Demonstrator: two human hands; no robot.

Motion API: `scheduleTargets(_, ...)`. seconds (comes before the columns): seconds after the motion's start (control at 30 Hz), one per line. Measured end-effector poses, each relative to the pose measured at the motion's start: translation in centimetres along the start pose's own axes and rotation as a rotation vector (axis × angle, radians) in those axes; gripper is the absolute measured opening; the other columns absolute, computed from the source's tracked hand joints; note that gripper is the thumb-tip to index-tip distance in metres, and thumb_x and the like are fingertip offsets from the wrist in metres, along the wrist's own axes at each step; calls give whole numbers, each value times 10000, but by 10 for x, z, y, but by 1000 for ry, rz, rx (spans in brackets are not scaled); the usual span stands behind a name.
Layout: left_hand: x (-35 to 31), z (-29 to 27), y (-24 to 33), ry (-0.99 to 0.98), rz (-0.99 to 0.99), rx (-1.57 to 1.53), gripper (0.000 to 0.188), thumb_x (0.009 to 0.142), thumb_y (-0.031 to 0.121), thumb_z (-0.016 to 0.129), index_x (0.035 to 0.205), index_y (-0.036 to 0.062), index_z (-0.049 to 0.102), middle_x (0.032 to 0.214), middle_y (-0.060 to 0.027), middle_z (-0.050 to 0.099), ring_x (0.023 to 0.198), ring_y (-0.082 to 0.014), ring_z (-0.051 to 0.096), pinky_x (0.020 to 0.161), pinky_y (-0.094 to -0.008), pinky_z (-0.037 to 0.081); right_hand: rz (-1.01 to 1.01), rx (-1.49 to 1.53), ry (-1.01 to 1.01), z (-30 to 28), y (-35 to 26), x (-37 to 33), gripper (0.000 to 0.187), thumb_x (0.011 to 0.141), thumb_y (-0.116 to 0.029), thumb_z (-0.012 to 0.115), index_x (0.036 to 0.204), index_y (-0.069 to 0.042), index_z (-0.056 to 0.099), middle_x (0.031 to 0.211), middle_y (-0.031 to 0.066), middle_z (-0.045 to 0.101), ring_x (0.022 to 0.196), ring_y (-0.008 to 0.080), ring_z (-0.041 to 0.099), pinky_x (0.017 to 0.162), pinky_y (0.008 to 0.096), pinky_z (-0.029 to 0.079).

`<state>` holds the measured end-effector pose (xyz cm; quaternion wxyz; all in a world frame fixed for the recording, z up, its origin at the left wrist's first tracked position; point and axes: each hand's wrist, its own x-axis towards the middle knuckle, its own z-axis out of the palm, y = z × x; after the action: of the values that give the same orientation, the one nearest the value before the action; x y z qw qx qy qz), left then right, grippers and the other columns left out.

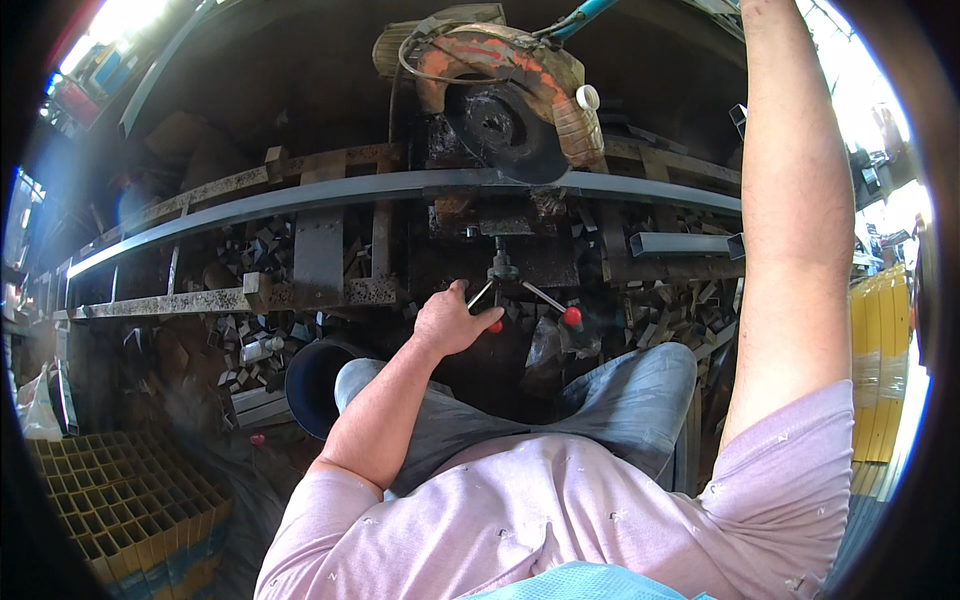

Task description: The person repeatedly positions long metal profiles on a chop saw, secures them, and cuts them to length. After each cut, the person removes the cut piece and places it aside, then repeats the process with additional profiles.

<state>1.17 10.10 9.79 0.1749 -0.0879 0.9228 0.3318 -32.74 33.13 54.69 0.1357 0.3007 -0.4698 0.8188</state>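
Observation:
My left hand (452, 320) is at the clamp handle (501, 268), a spoked one with red ball knobs. One spoke runs into the gap between thumb and forefinger, and my thumb lies by a red knob (495, 326); the other fingers are partly hidden. Another red knob (571, 316) sticks out to the right. Beyond the handle, a long grey metal tube (300, 200) lies across the cut-off saw's bed, under the dark disc (500, 125) and its worn orange guard (545, 65). My right arm (797, 180) reaches far forward; its hand is past the upper edge.
Metal rails (175, 303) carry the tube at left. A short square tube (685, 244) rests at right. Many metal offcuts (680, 325) lie below. A dark round bucket (310, 390) stands by my left knee. Bundled tubes (125, 500) are at lower left, yellow-wrapped stock (880, 360) at right.

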Motion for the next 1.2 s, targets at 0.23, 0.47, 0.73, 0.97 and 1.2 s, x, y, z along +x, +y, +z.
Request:
scheduleTargets(0.23, 4, 3, -1, -13, -2, -11, 802, 873, 653, 836, 1239, -55, 739, 1099, -286, 787, 1099, -440, 764, 978, -498, 610, -44, -16, 5, -12, -5, -6, 400, 1096, -495, 577, 987, -129, 696, 770, 49, 671, 673, 245, 674, 613, 436, 571)
scheduleTargets(0.47, 2, -1, -1, -14, 8, -9, 797, 861, 656, 843, 1223, -49, 754, 1103, -285, 788, 1100, -437, 763, 981, -499, 611, -29, 7, -2, -13, -6, -18, 379, 1065, -494, 649, 959, -132, 692, 764, 45, 670, 669, 228, 666, 619, 413, 574)
scheduleTargets(0.73, 1, -1, 1, -27, -28, -41, 800, 852, 645, 858, 1260, -36, 751, 1120, -262, 793, 1119, -418, 764, 998, -480, 608, -40, 41, 80, -31, -7, -20, 374, 1036, -492, 685, 996, -121, 705, 775, 55, 674, 695, 235, 669, 668, 401, 587)
scheduleTargets(0.97, 2, -1, -1, -20, 8, -24, 821, 849, 660, 855, 1247, -49, 743, 1092, -254, 801, 1084, -404, 783, 972, -476, 626, -54, 39, 202, -38, -8, -37, 388, 1015, -514, 715, 1011, -127, 721, 797, 61, 667, 718, 238, 660, 683, 430, 584)
scheduleTargets(1.2, 1, -3, 1, -31, 1, -23, 813, 848, 641, 860, 1267, -45, 740, 1116, -266, 793, 1116, -418, 766, 995, -479, 608, -75, 43, 247, -41, -13, -53, 377, 1040, -487, 685, 1033, -113, 731, 794, 63, 660, 726, 250, 658, 692, 441, 580)
